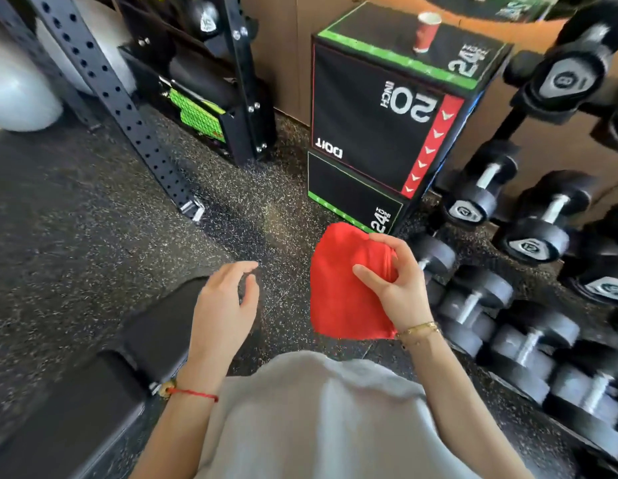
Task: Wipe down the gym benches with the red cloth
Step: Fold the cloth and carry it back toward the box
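Note:
My right hand (395, 281) pinches the red cloth (338, 299) by its upper right edge, and the cloth hangs in the air in front of me, right of centre. A black padded gym bench (93, 385) runs from the lower left corner toward the middle. Over the bench's far end hovers my left hand (224, 305), fingers loosely curled and holding nothing, about a hand's width left of the cloth.
A black plyo box (376, 133) with a red paper cup (425, 31) on top stands ahead. Several dumbbells (528, 344) fill a rack along the right. A black perforated rack upright (124, 108) slants down at the left, with storage shelves (211, 95) behind. Speckled rubber floor (231, 209) lies between.

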